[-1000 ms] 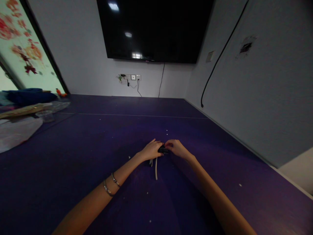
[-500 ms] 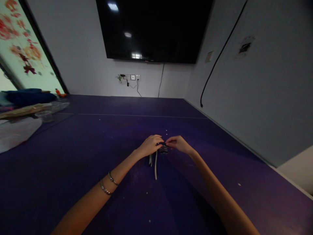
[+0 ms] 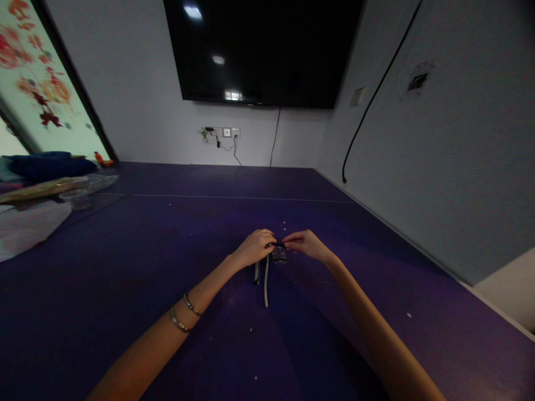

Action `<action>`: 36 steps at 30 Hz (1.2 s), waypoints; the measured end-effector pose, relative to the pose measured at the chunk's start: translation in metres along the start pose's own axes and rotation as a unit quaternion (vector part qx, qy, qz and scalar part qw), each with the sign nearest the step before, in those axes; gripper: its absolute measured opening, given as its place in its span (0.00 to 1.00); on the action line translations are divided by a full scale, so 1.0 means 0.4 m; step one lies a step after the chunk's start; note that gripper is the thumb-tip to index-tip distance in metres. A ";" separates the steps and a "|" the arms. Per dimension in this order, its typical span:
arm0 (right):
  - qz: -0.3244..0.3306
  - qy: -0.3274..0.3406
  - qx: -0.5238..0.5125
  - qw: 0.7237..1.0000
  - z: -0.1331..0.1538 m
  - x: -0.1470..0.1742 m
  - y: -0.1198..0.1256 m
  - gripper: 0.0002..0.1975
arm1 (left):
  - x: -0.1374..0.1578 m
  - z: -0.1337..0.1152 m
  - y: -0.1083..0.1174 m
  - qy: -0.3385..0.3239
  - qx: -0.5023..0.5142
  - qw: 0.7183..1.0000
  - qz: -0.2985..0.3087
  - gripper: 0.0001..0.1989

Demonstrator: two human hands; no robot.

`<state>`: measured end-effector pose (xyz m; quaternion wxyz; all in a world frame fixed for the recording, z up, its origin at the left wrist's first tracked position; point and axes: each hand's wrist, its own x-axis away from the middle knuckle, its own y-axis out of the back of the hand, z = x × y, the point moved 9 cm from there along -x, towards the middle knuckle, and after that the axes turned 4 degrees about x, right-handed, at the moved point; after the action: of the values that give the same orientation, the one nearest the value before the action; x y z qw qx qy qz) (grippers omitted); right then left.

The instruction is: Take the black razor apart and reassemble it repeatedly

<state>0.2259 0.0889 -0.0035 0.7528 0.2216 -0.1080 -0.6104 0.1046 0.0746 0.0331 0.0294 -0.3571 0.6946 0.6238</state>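
Observation:
My left hand point(image 3: 256, 248) is closed around one end of a small dark strip point(image 3: 277, 244), whose kind I cannot make out. The fingertips of my right hand point(image 3: 304, 245) pinch the strip's other end. Just below it, between the hands, lies a small dark rectangular piece point(image 3: 280, 255) with lighter marks. A pale, thin, slightly curved rod or tube point(image 3: 266, 284) points toward me from under the left hand. Beside it is a shorter dark and light slim object point(image 3: 257, 273), its upper end hidden by that hand.
The purple surface point(image 3: 167, 245) stretches to the wall, with small white specks on it. Bags and folded cloth point(image 3: 50, 167) are piled at the left. A television point(image 3: 267, 50) hangs above wall sockets point(image 3: 225, 132). A black cable point(image 3: 376, 94) dangles along the right wall.
Both hands have hardly moved. The dark strip lies a little straighter between them, and slightly more of the rectangular piece beneath it shows.

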 end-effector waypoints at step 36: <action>-0.012 -0.024 0.092 0.995 -0.068 -0.007 -0.029 0.09 | 0.028 0.002 -0.116 0.050 -0.022 0.994 0.095 0.20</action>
<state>0.2270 0.0954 -0.0327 0.7187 0.2764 -0.1795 -0.6123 0.1207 0.0716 -0.0120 -0.0724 -0.3209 0.7121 0.6202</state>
